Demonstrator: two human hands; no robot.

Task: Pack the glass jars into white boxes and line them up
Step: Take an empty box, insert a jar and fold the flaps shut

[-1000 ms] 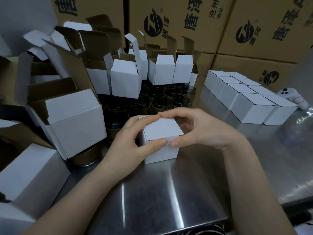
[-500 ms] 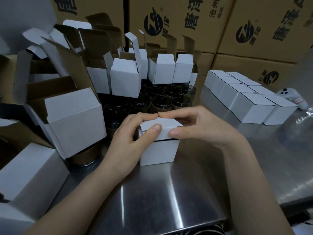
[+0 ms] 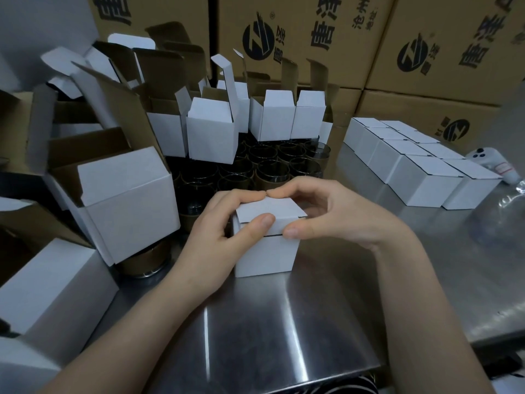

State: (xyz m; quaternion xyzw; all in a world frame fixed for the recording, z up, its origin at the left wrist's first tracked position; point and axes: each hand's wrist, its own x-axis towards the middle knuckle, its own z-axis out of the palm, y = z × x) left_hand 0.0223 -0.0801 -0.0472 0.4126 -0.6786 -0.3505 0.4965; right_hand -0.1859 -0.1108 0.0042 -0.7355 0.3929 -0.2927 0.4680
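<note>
Near the middle of the steel table [image 3: 284, 322], a small white box [image 3: 265, 251] stands upright with both hands on it. The left hand [image 3: 218, 231] wraps the box's left side, thumb pressed on the front flap; the right hand [image 3: 326, 211] arches over the top, thumb at the flap's right edge, and the two forefingers meet at the far rim. The lid looks folded down but not fully tucked, with a dark seam showing across the front. Whether a jar is inside cannot be seen, though it likely is.

Far right, a double row of closed boxes [image 3: 420, 169] is already lined up. Much is left: dark glass jars [image 3: 272, 163] stand packed together beyond the hands, and many open white boxes [image 3: 211, 135] wait behind and to the left.
</note>
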